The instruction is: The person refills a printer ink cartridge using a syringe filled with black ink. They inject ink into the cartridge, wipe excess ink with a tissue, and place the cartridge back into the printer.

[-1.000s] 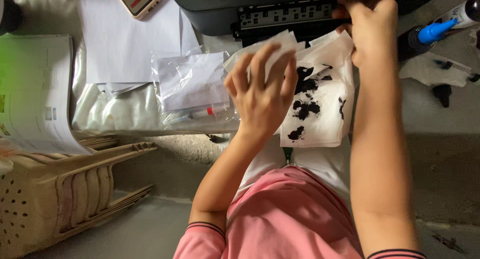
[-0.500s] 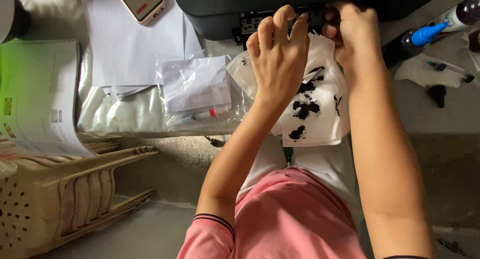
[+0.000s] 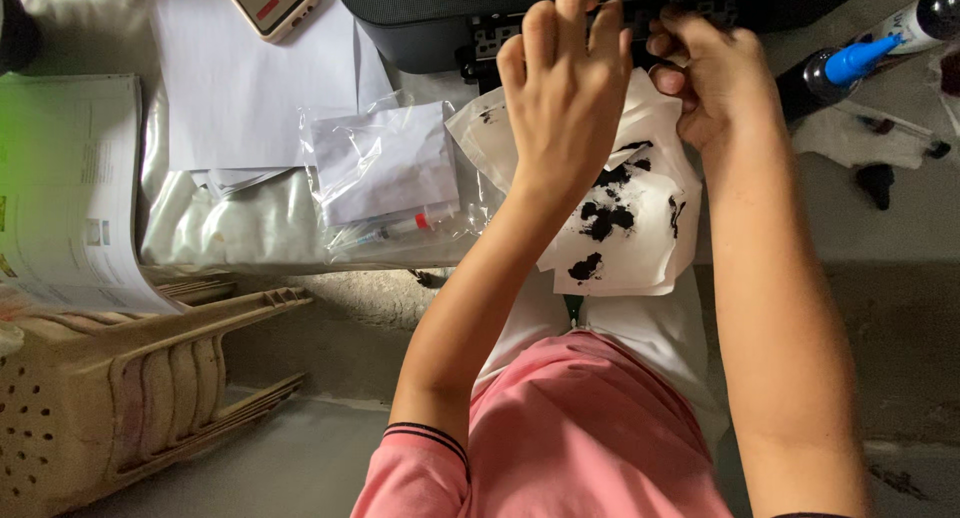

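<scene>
- Since a second ago our left hand (image 3: 562,88) has climbed from the tissue up to the printer's open front slot (image 3: 600,23); our right hand (image 3: 712,83) has stayed at that slot.
- Our left fingers are stretched out and close together, tips on the slot's edge; whether they grip anything we cannot tell.
- Our right hand is curled, fingertips bunched at the slot, but what they pinch is hidden.
- Beneath both wrists lies the white tissue (image 3: 640,248), blotted with black ink, spread at the table's edge just before the dark printer (image 3: 420,8).
- To our left sit a clear plastic bag (image 3: 385,173) with folded paper and a syringe, white sheets (image 3: 250,78) and a phone (image 3: 268,0).
- To our right lie blue-tipped ink bottles (image 3: 850,63).
- Lower left, plastic chairs (image 3: 130,378) are stacked.
</scene>
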